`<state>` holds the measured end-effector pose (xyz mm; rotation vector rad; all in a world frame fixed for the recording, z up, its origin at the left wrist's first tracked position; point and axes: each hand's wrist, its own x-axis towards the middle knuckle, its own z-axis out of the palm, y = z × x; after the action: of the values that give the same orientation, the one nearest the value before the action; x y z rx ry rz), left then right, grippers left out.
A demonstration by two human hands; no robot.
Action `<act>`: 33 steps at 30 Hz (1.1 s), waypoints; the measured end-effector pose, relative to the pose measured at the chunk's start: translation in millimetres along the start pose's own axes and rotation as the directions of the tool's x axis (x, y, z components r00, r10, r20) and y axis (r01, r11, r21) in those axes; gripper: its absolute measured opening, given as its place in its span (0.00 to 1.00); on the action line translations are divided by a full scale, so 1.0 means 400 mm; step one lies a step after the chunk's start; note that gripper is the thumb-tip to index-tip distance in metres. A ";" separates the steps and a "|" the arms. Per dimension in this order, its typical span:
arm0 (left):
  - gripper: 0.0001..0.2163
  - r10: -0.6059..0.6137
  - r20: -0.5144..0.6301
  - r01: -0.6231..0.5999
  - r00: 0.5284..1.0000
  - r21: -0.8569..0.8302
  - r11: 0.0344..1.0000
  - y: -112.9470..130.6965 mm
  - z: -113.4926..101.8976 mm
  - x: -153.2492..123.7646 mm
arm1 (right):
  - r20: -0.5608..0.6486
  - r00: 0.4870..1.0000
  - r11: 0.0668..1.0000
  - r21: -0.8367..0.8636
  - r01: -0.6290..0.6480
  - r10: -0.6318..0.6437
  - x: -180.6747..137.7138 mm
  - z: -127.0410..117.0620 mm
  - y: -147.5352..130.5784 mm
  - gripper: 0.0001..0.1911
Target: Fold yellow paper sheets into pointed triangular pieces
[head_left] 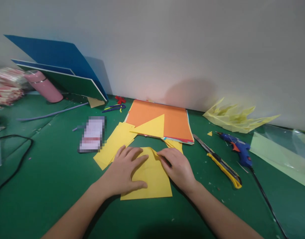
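On the green table before me lies a yellow sheet of paper (152, 181). My left hand (126, 171) rests across its left side, fingers spread over the surface. At the upper right corner, my right hand (178, 166) pinches the paper's edge, which lifts slightly there. Just behind, yellow paper pieces (112, 141) lie to the left, and a yellow paper triangle (153, 127) sits on a stack of coloured paper with an orange sheet (172, 114) on top.
Right of my hands lie a yellow utility knife (223, 167) and a blue glue gun (238, 147) with its cord. A pale yellow folded paper piece (238, 121) stands behind them. A blurred phone (92, 134), pink bottle (44, 86) and leaning boards (58, 59) are at left.
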<state>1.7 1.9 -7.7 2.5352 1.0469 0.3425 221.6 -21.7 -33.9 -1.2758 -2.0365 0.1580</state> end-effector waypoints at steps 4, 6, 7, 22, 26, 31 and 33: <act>0.34 -0.012 0.008 0.012 1.000 -0.025 1.000 -0.002 0.000 -0.001 | 0.034 0.994 0.994 -0.005 0.107 -0.107 0.004 -0.006 -0.013 0.09; 0.34 -0.020 0.003 0.020 1.000 -0.037 0.999 -0.002 0.000 -0.001 | 0.053 0.984 0.985 -0.005 0.170 -0.169 0.005 -0.006 -0.020 0.09; 0.33 -0.021 0.003 0.022 1.000 -0.036 0.999 -0.002 0.001 -0.001 | 0.064 0.977 0.979 -0.008 0.203 -0.202 0.006 -0.005 -0.023 0.09; 0.35 -0.024 0.045 0.018 0.999 0.120 0.993 0.003 0.001 -0.001 | 0.143 0.917 0.928 0.048 0.369 -0.372 0.008 0.002 -0.020 0.11; 0.35 -0.028 0.058 0.019 0.998 0.153 0.988 -0.002 0.006 -0.003 | 0.161 0.903 0.916 0.028 0.400 -0.399 0.013 0.002 -0.024 0.12; 0.36 -0.039 0.098 0.023 0.994 0.156 0.988 0.002 0.002 -0.003 | 0.203 0.901 0.921 0.016 0.388 -0.383 0.016 -0.002 -0.027 0.14; 0.37 -0.047 0.114 0.029 0.992 0.160 0.987 0.003 -0.001 -0.001 | 0.206 0.902 0.923 0.011 0.385 -0.379 0.016 -0.002 -0.028 0.14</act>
<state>2.1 0.8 -6.8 2.6336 1.1157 0.1014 212.3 -22.2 -25.1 -0.8791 -2.4333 0.0763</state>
